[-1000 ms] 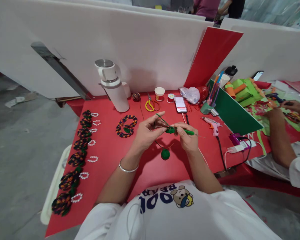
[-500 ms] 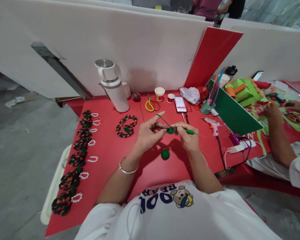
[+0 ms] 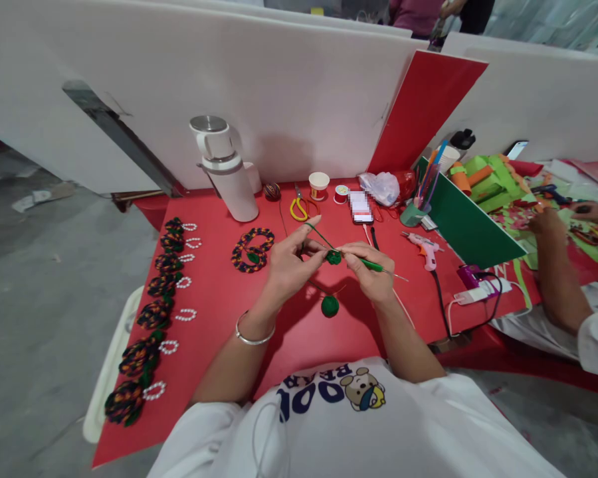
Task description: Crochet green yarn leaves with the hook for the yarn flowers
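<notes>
Between my hands is a small green crochet piece (image 3: pixel 333 257). My left hand (image 3: pixel 290 260) pinches its left edge, with green yarn running over the raised index finger. My right hand (image 3: pixel 371 271) is closed on a green-handled crochet hook (image 3: pixel 371 265), whose tip meets the piece. Just below, a ball of green yarn (image 3: pixel 329 306) lies on the red table (image 3: pixel 299 345). Left of my left hand rests a looped multicoloured braid (image 3: pixel 252 250) with a green leaf-like part.
Several dark braided bundles (image 3: pixel 154 314) and beaded loops line the left side. Behind stand a white flask (image 3: pixel 232 186), scissors (image 3: pixel 299 208), a paper cup (image 3: pixel 319 186) and a phone (image 3: pixel 361 206). A pink glue gun (image 3: pixel 424 249) lies right, before a green divider (image 3: pixel 468 222); beyond it, another person's hands.
Both hands and the green piece have shifted slightly left. My left index finger has moved up and left with the yarn over it.
</notes>
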